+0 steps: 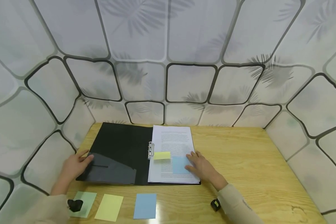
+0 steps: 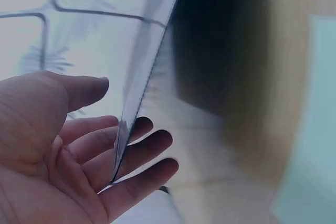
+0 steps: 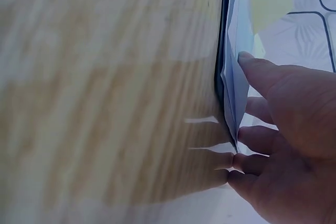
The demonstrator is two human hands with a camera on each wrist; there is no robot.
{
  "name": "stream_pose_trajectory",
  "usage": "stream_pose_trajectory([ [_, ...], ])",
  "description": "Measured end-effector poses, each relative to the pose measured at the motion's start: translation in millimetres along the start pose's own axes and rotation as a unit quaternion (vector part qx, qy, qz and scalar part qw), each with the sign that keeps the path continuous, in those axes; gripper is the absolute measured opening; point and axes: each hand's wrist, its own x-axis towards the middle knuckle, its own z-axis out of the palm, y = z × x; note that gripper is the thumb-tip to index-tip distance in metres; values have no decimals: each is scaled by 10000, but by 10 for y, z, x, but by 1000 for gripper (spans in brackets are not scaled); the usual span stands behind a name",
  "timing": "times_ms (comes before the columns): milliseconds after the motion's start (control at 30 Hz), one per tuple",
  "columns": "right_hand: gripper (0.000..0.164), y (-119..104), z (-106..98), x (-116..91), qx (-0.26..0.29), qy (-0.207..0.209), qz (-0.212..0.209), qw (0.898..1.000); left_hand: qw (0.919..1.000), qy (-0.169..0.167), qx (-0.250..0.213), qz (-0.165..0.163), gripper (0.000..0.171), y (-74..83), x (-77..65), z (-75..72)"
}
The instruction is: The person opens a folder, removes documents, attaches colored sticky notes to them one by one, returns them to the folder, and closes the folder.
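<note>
An open black clip folder [image 1: 123,140] lies on the table, with a clear pocket [image 1: 112,169] across its left cover. On its right side, printed sheets [image 1: 173,140] sit by a metal clip [image 1: 150,150]. A yellow sticky note [image 1: 161,155] and a blue sticky note [image 1: 179,165] are on the top sheet. My left hand [image 1: 76,164] is at the left cover's outer edge; its extended fingers [image 2: 142,153] reach beneath that edge, thumb apart above. My right hand [image 1: 203,166] rests at the sheets' right edge, its thumb [image 3: 257,69] against the paper beside the blue note.
Along the table's front lie green [image 1: 85,203], yellow [image 1: 109,207] and blue [image 1: 145,206] sticky notes; the left wrist camera [image 1: 75,205] overlaps the green one. Bare wood tabletop [image 1: 254,168] extends to the right. Patterned fabric walls [image 1: 190,84] enclose the back and sides.
</note>
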Motion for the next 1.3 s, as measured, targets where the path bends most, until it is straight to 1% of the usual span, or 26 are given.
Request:
stream_pose_trajectory([
  [67,60,7,-4,-12,-1,-11,-63,10000,9997,140,-208,43,65,88,-52,-77],
  [133,60,10,-22,-23,0,-50,-107,9999,9983,226,-537,92,61,207,-108,-170],
  [233,59,13,-54,-34,-85,-146,-91,9998,9921,155,-1225,229,59,378,-184,-302],
  [333,59,13,-75,-37,-124,-183,-106,9997,9784,-103,-2031,381,62,537,-244,-396],
  [467,58,8,-79,-21,-163,-172,-116,9997,9543,-309,-2901,650,66,767,-290,-439],
  [533,58,2,-82,-14,-164,-172,-101,9997,9454,-383,-3144,767,67,898,-296,-430],
  [600,58,-7,-89,-9,-163,-195,-70,9997,9391,-463,-3304,818,66,1038,-299,-408],
  [667,57,-16,-103,1,-183,-227,-71,9996,9356,-514,-3401,795,65,1176,-301,-372],
  [800,55,-44,-173,42,-218,-205,-139,9995,9372,-558,-3393,579,63,1436,-309,-295],
  [867,55,-70,-236,74,-176,-108,-175,9996,9382,-582,-3366,553,63,1558,-312,-255],
  [933,56,-114,-322,118,-77,53,-283,9996,9377,-586,-3368,618,62,1681,-309,-203],
  [1033,57,-240,-498,214,221,342,-551,9977,9386,-457,-3319,818,58,1885,-305,-100],
  [1100,56,-368,-633,298,486,550,-803,9941,9397,-276,-3281,926,55,2031,-295,-10],
  [1200,54,-598,-823,415,1007,829,-1096,9854,9452,-80,-3108,992,51,2243,-286,128],
  [1233,53,-678,-874,447,1170,906,-1166,9821,9473,-42,-3034,1028,50,2309,-283,170],
  [1300,51,-827,-961,500,1525,977,-1207,9760,9539,64,-2771,1147,47,2425,-277,251],
])
